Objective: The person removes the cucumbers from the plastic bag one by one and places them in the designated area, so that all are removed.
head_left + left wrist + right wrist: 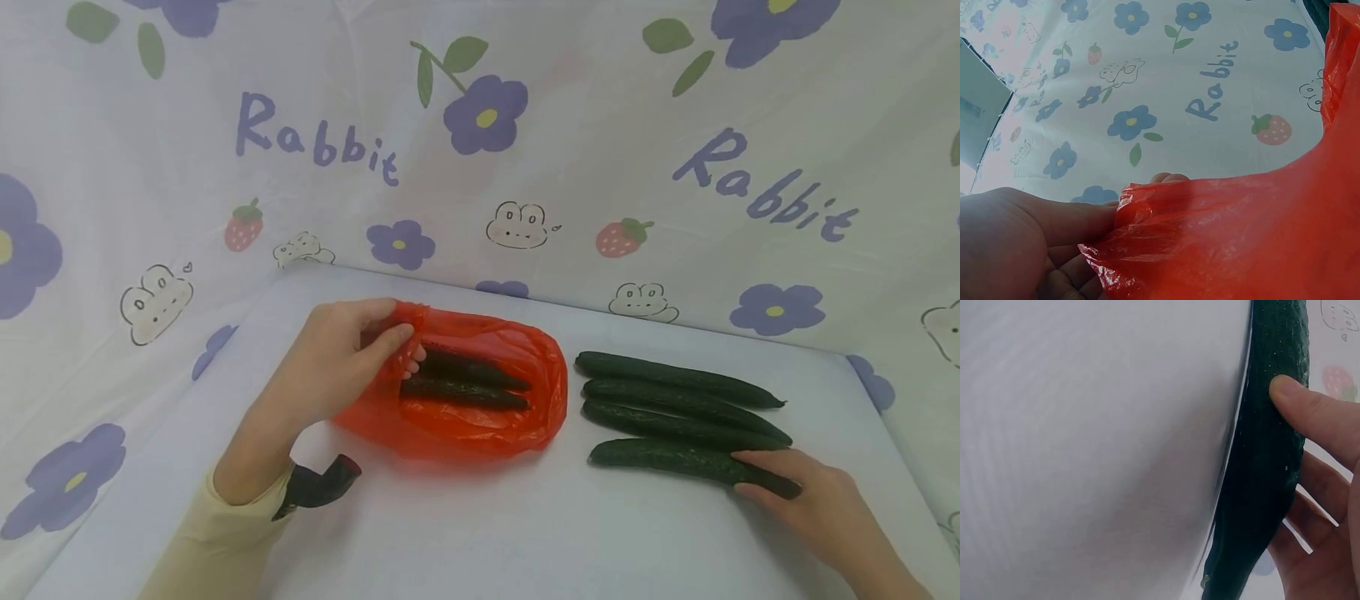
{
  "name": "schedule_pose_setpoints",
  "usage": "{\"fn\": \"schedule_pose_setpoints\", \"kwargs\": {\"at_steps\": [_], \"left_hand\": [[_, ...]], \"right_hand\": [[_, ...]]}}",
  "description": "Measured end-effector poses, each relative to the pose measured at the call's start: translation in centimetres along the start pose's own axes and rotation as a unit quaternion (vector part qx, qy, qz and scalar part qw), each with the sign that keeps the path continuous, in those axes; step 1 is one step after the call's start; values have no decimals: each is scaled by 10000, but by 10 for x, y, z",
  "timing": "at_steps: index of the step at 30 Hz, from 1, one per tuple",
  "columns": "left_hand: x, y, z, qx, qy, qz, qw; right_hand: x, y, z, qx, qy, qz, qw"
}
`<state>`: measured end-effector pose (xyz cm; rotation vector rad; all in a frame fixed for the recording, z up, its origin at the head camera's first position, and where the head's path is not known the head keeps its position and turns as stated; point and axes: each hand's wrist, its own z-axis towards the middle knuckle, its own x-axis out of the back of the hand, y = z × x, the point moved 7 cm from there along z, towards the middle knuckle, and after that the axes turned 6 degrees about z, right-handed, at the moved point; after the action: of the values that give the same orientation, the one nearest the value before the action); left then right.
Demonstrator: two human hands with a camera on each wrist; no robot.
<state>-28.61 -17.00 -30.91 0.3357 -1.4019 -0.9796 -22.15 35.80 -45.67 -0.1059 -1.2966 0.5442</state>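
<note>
On the left, a red plastic bag [450,437] lies with its mouth toward my left hand [330,358], which pinches the rim between thumb and fingers. Two dark green cucumbers [472,392] show inside the bag. In the left wrist view the thin red film [1229,231] stretches away from the fingers. My right hand [817,500] grips the near cucumber [667,458] by its right end, thumb on one side and fingers on the other. The right wrist view shows the thumb pressed on the cucumber's [1266,450] bumpy skin.
Three more cucumbers [675,396] lie side by side just beyond the gripped one, right of the bag. A black strap piece [322,483] sticks out at the left wrist. Behind the white table [525,533] hangs a printed curtain [562,167] with flowers and rabbits.
</note>
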Motion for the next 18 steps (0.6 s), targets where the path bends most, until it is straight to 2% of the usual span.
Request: {"fn": "schedule_pose_setpoints", "kwargs": {"at_steps": [11, 18], "left_hand": [[1, 0, 0, 132, -38, -21, 9999], [1, 0, 0, 178, -85, 5, 9998]], "right_hand": [[-5, 3, 2, -446, -576, 108, 9973], [0, 0, 1, -543, -558, 159, 9968]]}}
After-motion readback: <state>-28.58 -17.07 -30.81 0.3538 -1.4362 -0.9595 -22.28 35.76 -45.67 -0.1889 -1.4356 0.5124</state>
